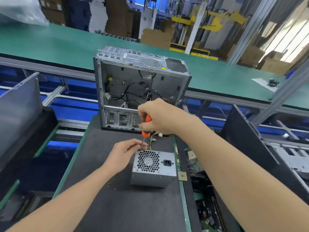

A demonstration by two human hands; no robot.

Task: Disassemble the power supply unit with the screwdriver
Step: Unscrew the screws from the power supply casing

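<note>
A grey metal power supply unit [153, 169] stands on the dark mat [103, 203], its fan grille and power socket facing up. My right hand [157, 117] grips the orange-handled screwdriver [146, 126], held nearly upright with its tip at the unit's far left top corner. My left hand [124, 154] rests beside that corner, its fingers pinching the screwdriver shaft near the tip. A bundle of wires [154, 138] trails from the unit's far side.
An open, gutted computer case [140, 86] stands just behind the unit. Circuit boards [194, 163] and parts lie in a bin to the right. A dark case panel [245, 136] leans at right. A green conveyor [50, 46] runs across the back.
</note>
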